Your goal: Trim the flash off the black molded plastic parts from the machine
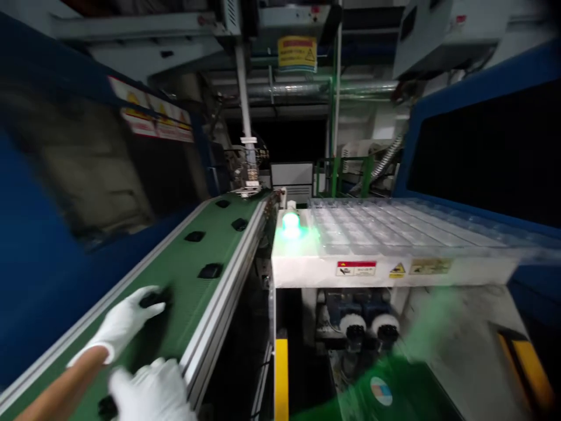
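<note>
Handling line: a long green conveyor belt [188, 313] in a pale metal frame runs beside a white box-shaped station [302, 270] bearing clear plastic compartmented trays [366, 229].
Left hand: the white-gloved left hand [121, 321] is over the belt, fingers and thumb closed about a small black part [151, 300]. Step in hand, as judged: pick-up. Next move calls for a secure pinch and clean lift.
Right hand: the white-gloved right hand [151, 394] is blurred over the near belt; a dark piece [106, 407] shows beside it. Finger grip cannot be told.
Belt parts: four flat black pieces [210, 271] lie farther along, well apart.
Overhead sign: yellow, red-headed sign [297, 54]; text illegible.
Station labels: red-topped label [356, 268] and yellow triangle label [397, 270]; wording illegible, no brand readable.
</note>
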The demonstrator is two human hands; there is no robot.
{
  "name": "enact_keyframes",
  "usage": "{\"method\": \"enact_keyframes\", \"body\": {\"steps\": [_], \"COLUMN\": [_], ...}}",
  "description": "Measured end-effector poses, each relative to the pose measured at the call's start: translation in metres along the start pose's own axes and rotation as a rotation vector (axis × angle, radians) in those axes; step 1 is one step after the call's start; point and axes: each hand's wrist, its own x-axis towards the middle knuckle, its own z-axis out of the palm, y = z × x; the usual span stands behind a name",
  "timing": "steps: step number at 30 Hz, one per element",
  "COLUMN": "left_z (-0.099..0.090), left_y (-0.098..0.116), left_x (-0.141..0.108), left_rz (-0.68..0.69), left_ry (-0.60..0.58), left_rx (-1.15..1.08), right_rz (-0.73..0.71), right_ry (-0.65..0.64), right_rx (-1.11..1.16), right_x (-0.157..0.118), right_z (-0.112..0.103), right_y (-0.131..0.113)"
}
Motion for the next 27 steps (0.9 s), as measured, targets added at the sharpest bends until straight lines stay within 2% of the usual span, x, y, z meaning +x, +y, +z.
{"method": "enact_keyframes", "body": {"steps": [3,6,7,8,11,13,14,16,19,22,25,27], "left_z": [-0.029,-0.070,-0.083,-0.095,-0.117,-0.123,-0.126,-0.133,-0.146,-0.152,-0.148,-0.146], "left_y": [-0.008,-0.024,-0.032,-0.039,-0.059,-0.064,-0.063,-0.056,-0.044,-0.038,-0.038,-0.037], "left_x": [-0.061,-0.155,-0.192,-0.230,-0.348,-0.420,-0.454,-0.513,-0.583,-0.636,-0.673,-0.689], "left_rz": [-0.001,-0.002,-0.039,-0.142,-0.350,-0.427,-0.460,-0.544,-0.729,-0.831,-0.796,-0.800], "left_ry": [0.014,0.036,0.043,0.052,0.155,0.216,0.246,0.319,0.417,0.472,0.484,0.485], "left_rx": [-0.103,-0.226,-0.278,-0.412,-0.777,-1.012,-1.114,-1.260,-1.339,-1.361,-1.368,-1.358], "right_rz": [-0.001,0.081,0.130,0.188,0.326,0.504,0.532,0.607,0.692,0.724,0.677,0.659], "right_ry": [0.034,0.106,0.125,0.121,-0.015,-0.180,-0.301,-0.565,-0.921,-1.169,-1.330,-1.393], "right_rx": [0.211,0.523,0.655,0.784,1.065,1.312,1.477,1.656,1.605,1.415,1.275,1.251], "right_x": [-0.003,-0.011,-0.021,-0.035,-0.103,-0.156,-0.182,-0.227,-0.281,-0.316,-0.332,-0.336], "right_z": [-0.011,-0.016,-0.019,-0.021,-0.029,-0.036,-0.039,-0.042,-0.036,-0.026,-0.024,-0.026], "right_y": [0.002,-0.004,-0.011,-0.019,-0.048,-0.067,-0.076,-0.099,-0.137,-0.166,-0.181,-0.187]}}
